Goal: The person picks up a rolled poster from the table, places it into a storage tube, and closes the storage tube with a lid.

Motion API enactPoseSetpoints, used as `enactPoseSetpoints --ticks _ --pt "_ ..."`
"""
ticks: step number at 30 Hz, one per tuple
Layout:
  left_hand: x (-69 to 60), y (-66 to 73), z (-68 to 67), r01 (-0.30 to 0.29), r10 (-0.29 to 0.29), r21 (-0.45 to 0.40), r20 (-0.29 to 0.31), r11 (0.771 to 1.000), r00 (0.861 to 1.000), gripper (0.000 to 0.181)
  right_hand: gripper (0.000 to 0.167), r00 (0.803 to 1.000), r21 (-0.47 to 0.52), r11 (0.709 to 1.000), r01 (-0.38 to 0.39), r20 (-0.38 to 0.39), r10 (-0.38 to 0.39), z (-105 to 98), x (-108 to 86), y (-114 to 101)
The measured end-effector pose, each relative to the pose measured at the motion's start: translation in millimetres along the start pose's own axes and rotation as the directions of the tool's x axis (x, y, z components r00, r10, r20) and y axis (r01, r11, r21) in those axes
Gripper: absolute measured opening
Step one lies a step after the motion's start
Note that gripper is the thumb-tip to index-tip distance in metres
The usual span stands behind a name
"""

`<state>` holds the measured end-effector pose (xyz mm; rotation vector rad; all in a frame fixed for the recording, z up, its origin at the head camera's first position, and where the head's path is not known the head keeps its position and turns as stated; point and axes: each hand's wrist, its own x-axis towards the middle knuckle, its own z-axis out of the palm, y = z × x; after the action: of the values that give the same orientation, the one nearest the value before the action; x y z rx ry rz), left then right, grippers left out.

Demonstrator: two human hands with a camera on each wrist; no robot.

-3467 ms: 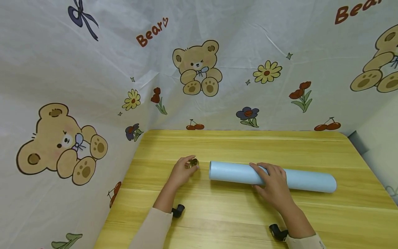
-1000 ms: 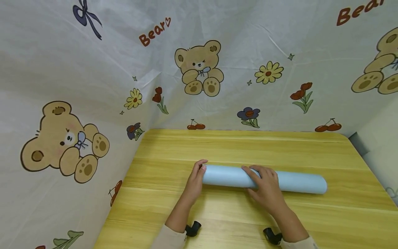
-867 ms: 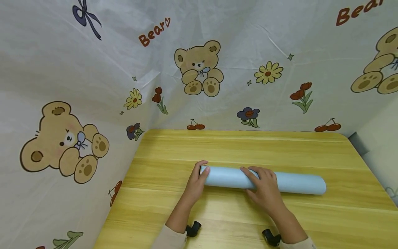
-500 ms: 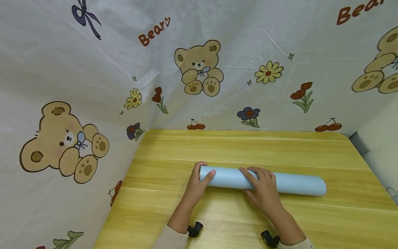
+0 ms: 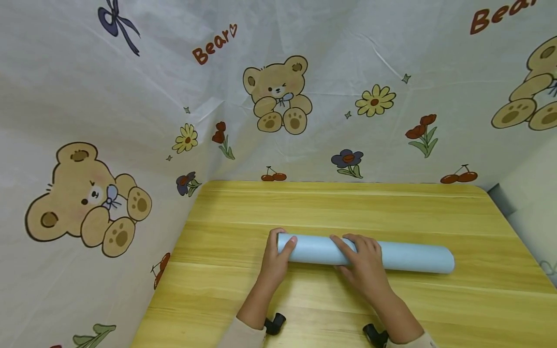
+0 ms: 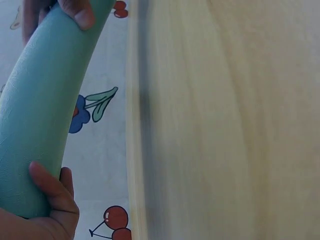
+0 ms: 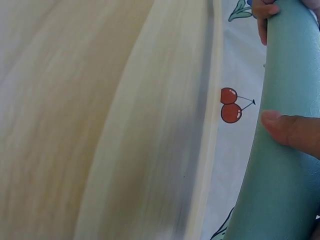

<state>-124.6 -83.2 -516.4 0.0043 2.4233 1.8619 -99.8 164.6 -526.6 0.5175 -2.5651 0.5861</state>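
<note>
A light blue roll [image 5: 411, 257] of finely textured sheet lies across the table in the head view, its right end free. My left hand [image 5: 276, 261] grips its left end, thumb on the near side and fingers reaching round the far side. Further right, my right hand [image 5: 365, 266] holds the roll near its middle, fingers over the top. In the left wrist view the left thumb and fingers wrap the roll [image 6: 45, 100]. The right thumb [image 7: 295, 132] presses on its surface in the right wrist view. A thin dark gold edge shows at the left end; the inside is hidden.
Beneath is a yellow wood-grain table [image 5: 339, 203]. A white cloth [image 5: 330, 58] printed with bears and flowers hangs behind it and along the left. Dark wrist-camera mounts [image 5: 275, 323] stick out inward from both wrists.
Earlier the left hand held a small gold ring-shaped thing left of the roll; it is no longer visible. That hand has since moved right and taken the roll's end. The roll has shifted slightly left.
</note>
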Motion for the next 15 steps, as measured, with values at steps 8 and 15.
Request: enactPoseSetpoints --ticks 8,15 --pt "0.6 -2.2 -3.7 0.028 -0.028 -0.009 0.026 1.0 0.999 0.053 0.091 0.999 -0.011 1.0 0.0 0.035 0.001 -1.3 0.2 -1.3" --pt "3.3 -1.2 -14.6 0.097 -0.095 -0.07 0.04 0.993 0.995 0.06 0.084 0.998 0.015 1.0 0.007 0.07 -0.008 -3.4 2.5 1.9"
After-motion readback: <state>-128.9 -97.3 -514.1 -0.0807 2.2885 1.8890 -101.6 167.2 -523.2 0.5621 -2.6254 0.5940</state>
